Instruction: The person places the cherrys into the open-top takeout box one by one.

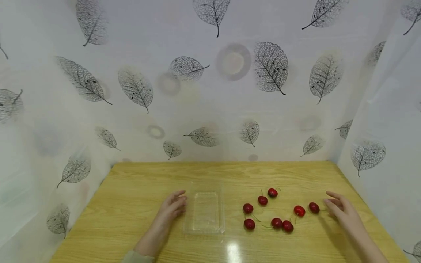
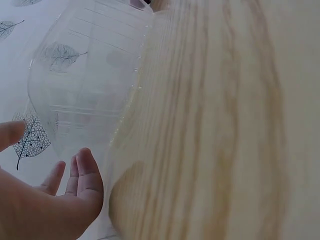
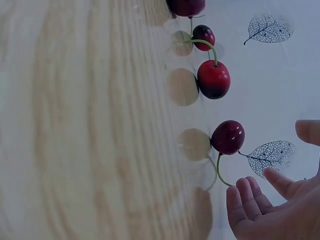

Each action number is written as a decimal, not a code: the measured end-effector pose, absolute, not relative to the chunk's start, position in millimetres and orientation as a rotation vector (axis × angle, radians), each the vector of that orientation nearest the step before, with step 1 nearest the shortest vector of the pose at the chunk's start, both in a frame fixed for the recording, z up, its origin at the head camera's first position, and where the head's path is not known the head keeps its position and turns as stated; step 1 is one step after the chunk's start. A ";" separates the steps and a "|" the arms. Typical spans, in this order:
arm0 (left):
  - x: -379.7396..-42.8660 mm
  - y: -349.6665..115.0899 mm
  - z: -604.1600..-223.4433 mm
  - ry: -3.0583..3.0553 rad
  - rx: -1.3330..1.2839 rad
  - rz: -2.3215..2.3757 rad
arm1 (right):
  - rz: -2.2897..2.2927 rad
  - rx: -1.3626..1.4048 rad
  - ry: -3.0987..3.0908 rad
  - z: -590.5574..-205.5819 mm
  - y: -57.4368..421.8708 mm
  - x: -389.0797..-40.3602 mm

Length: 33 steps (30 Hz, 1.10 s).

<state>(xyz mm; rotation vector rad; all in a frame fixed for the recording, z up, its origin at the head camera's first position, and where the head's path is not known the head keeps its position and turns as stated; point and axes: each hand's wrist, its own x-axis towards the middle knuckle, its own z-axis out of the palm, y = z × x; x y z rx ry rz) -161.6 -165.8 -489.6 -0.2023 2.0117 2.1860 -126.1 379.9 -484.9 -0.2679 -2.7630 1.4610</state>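
Note:
A transparent plastic box (image 1: 221, 219) stands left of the table's middle. My left hand (image 1: 171, 209) is at its left side, fingers loosely bent and nothing held; in the left wrist view the fingertips reach toward the box wall (image 2: 90, 90). To the right lie several red cherries with green stems. My right hand (image 1: 343, 212) is beside the rightmost cherry (image 1: 314, 208), fingers apart from each other at the thumb. In the right wrist view that cherry's stem (image 3: 220, 167) curves down to the fingertips. A brighter red cherry (image 1: 299, 210) sits just left of it.
Other cherries lie between the box and the right hand: a pair (image 1: 277, 223) at the front, one (image 1: 248, 208) nearer the box, another (image 1: 272, 193) farther back. A leaf-printed white curtain (image 1: 230, 106) surrounds the wooden table (image 1: 148, 179) at the back and sides.

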 end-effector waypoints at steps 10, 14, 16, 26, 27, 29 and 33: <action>-162.6 -168.6 -497.4 1.983 -0.143 2.126 | 1.654 -0.407 -2.715 -495.8 389.3 -128.9; -162.8 -170.3 -498.6 1.972 -0.095 2.105 | 1.569 -0.388 -2.768 -499.6 390.1 -131.8; -163.2 -170.8 -499.3 1.964 -0.082 2.102 | 1.477 -0.372 -2.831 -501.4 389.4 -133.4; -164.4 -173.8 -498.0 1.903 -0.032 2.075 | 1.295 -0.243 -2.948 -505.6 384.9 -136.3; -164.3 -174.5 -498.1 1.899 -0.024 2.069 | 1.284 -0.233 -2.947 -506.0 384.6 -136.5; -164.4 -175.6 -498.5 1.892 -0.012 2.062 | 1.269 -0.216 -2.949 -506.2 384.4 -136.8; -165.0 -177.9 -500.3 1.865 0.006 2.066 | 1.246 -0.204 -2.961 -505.5 383.9 -137.5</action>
